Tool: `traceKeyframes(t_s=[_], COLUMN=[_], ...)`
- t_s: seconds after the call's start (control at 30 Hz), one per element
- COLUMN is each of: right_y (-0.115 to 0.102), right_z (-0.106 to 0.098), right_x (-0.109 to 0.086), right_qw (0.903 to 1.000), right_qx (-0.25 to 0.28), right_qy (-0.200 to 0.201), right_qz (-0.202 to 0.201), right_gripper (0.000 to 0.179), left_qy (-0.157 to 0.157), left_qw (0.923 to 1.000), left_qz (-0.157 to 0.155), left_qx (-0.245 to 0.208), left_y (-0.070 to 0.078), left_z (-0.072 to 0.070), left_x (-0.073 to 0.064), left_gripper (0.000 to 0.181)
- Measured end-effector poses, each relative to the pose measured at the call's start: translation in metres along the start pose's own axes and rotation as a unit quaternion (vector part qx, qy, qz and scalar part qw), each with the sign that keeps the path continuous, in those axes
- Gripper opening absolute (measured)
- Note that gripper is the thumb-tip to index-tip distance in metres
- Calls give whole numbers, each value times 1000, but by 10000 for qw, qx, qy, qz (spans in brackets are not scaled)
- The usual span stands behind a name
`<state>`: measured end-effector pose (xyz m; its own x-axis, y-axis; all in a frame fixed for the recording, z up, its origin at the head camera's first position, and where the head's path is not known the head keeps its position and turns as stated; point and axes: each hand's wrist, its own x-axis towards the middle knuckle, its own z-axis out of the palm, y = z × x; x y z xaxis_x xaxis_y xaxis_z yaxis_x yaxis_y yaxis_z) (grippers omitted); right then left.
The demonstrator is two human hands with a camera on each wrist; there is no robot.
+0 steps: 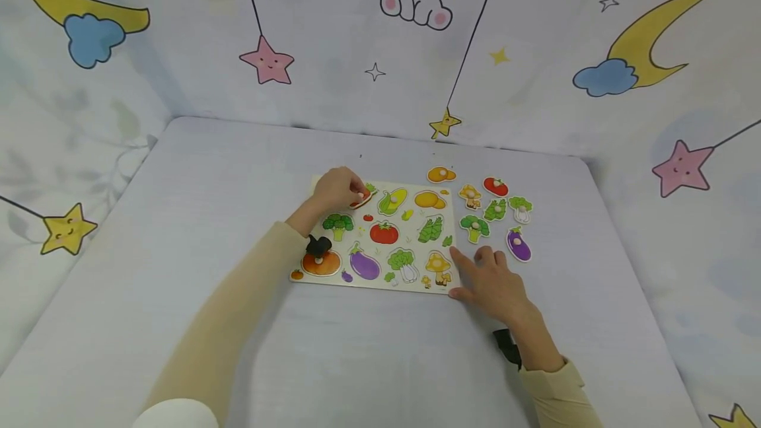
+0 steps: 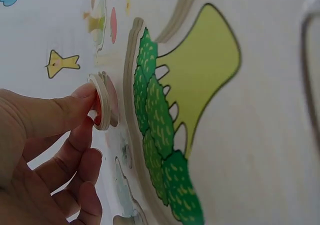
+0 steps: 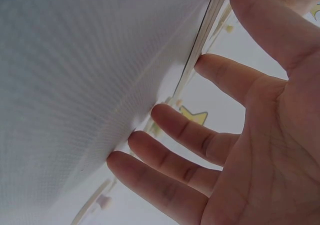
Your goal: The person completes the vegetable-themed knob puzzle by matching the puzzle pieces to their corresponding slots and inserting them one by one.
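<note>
A wooden vegetable puzzle board [image 1: 357, 283] lies on the table. At its far left corner my left hand [image 1: 337, 190] pinches a red-orange puzzle piece [image 2: 100, 102] between thumb and index finger, on edge close against the board; green leaves show beside it in the head view. Its other fingers curl loosely. My right hand [image 1: 493, 286] rests at the board's right edge, thumb and index fingertip touching it, the other fingers relaxed. A pumpkin piece [image 1: 327, 264] and a corn piece [image 1: 389, 203] lie on the board. Printed broccoli [image 2: 165, 120] fills the left wrist view.
Right of the board lie loose knobbed pieces: potato [image 1: 438, 175], mushroom [image 1: 470, 194], tomato [image 1: 493, 188], peas [image 1: 492, 213], bok choy [image 1: 522, 214], broccoli [image 1: 473, 232] and eggplant [image 1: 520, 249]. A cartoon-patterned backdrop [image 1: 333, 32] stands behind the white table [image 1: 368, 362].
</note>
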<state>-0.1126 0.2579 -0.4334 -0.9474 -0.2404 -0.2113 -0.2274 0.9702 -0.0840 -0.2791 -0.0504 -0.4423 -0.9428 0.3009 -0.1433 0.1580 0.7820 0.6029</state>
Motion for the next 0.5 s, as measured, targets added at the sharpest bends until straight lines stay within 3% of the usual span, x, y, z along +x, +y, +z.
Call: traceKeyframes(t_s=[0.5], right_y=[0], right_z=[0], right_x=[-1], right_qw=[10000], right_qx=[10], right_qy=[37], right_qz=[-27], right_gripper=[79], left_qy=[7], left_qw=[9995], left_qz=[41], left_qx=[313], left_y=[4], left_z=[4], left_x=[4], left_gripper=[16])
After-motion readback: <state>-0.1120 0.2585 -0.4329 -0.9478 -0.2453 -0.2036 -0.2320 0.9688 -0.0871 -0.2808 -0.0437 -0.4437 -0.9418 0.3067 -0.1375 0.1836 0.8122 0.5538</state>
